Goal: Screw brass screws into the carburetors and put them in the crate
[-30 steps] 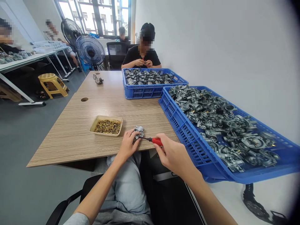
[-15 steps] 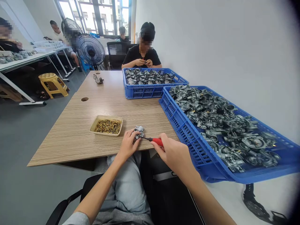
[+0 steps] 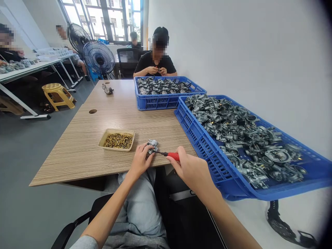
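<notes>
My left hand grips a small grey metal carburetor part resting at the near edge of the wooden table. My right hand is closed around a red-handled screwdriver, whose dark shaft points left into the part. A shallow beige tray of brass screws lies just left of the part.
Two blue crates full of grey metal castings stand to the right and at the back. A person in black sits working at the table's far end. A lone metal part, fans, a yellow stool and other workers are at left.
Both hands stay on the part and screwdriver; the right hand has turned slightly on the handle. The view has shifted a little.
</notes>
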{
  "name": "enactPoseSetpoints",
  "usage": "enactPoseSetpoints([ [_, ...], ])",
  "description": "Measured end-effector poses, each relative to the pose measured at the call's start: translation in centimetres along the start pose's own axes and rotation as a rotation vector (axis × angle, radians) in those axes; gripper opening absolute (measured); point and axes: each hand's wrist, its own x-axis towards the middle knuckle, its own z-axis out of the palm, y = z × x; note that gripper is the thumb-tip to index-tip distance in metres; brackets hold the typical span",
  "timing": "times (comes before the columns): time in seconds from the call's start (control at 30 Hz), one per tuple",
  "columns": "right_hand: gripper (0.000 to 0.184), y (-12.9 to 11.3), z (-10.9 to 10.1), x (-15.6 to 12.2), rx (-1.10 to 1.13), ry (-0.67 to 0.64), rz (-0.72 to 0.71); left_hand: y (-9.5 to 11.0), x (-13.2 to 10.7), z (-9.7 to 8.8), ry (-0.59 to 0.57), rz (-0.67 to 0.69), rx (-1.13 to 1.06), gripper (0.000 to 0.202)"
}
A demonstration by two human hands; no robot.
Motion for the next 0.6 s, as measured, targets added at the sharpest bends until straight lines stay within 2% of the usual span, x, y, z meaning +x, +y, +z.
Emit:
enactPoseSetpoints([
  [0.13, 0.019, -0.1, -0.8, -0.2, 0.212, -0.023, -0.078, 0.0, 0.0, 0.0, 0.004, -0.005, -0.002, 0.027],
  [0.2, 0.02, -0.2, -1.2, -0.3, 0.297, -0.049, -0.125, 0.0, 0.0, 0.0, 0.003, -0.007, 0.0, 0.027],
  [0.3, 0.009, -0.3, -1.3, -0.3, 0.277, -0.07, -0.127, -0.1, 0.0, 0.0, 0.0, -0.005, 0.006, 0.027],
  [0.37, 0.012, -0.5, -1.0, -0.2, 0.187, -0.053, -0.09, -0.1, 0.0, 0.0, 0.001, -0.004, 0.01, 0.026],
  [0.47, 0.029, -0.7, -0.4, -0.1, 0.066, -0.008, -0.039, -0.2, 0.0, 0.1, 0.003, -0.003, 0.013, 0.026],
  [0.53, 0.033, -0.8, -0.2, -0.2, 0.068, 0.015, -0.026, -0.3, 0.0, 0.1, 0.006, -0.004, 0.011, 0.026],
  [0.6, 0.028, -0.8, -0.4, -0.3, 0.136, 0.026, -0.037, -0.3, 0.0, 0.1, 0.008, -0.006, 0.007, 0.026],
])
